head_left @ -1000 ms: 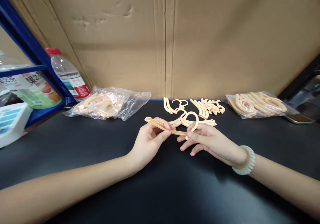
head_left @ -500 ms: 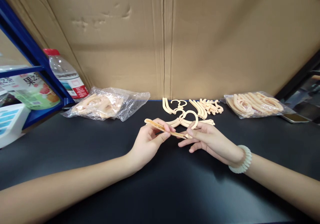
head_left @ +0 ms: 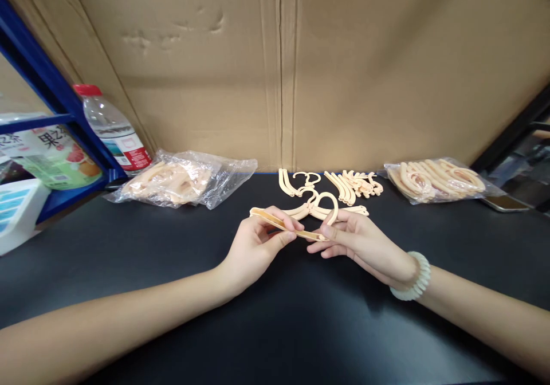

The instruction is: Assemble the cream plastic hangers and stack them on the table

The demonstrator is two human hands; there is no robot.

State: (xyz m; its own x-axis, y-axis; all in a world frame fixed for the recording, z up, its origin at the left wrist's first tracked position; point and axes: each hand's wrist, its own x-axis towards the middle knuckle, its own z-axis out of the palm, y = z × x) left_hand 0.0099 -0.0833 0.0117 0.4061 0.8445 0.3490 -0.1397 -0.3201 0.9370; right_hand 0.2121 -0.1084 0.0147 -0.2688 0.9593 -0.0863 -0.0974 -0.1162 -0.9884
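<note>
Brown cardboard wall (head_left: 193, 58) stood behind a matte black table (head_left: 275, 327)

Over the middle of the table, the left hand (head_left: 258, 247) pinched a curved, channelled peach bar (head_left: 270, 219) between thumb and fingers. Near the bar's right end, the right hand (head_left: 361, 239) pinched a round-looped peach hook (head_left: 337, 206) by its foot, its other fingers loosely curled below. The foot met the bar's end, though fingertips hid whether it was seated.

Just beyond lay pale hanger-shaped pieces (head_left: 310, 207), with loose curved bars (head_left: 339, 187) farther back. A clear plastic bag of peach parts (head_left: 172, 179) lay on the left, another filled clear bag (head_left: 438, 180) on the right.

The likeliest trouble, in my judgement, was the foot slipping out of line if the two pinches pressed at different angles. Too much sideways force could strain the thin end of the bar; a loose right pinch could let the hook twist.

Compared with one second earlier, the right hand's free fingers were drawn up closer beneath the hook, and the bar's right end sat slightly lower. The left pinch looked much the same, and the bags had kept their places.
</note>
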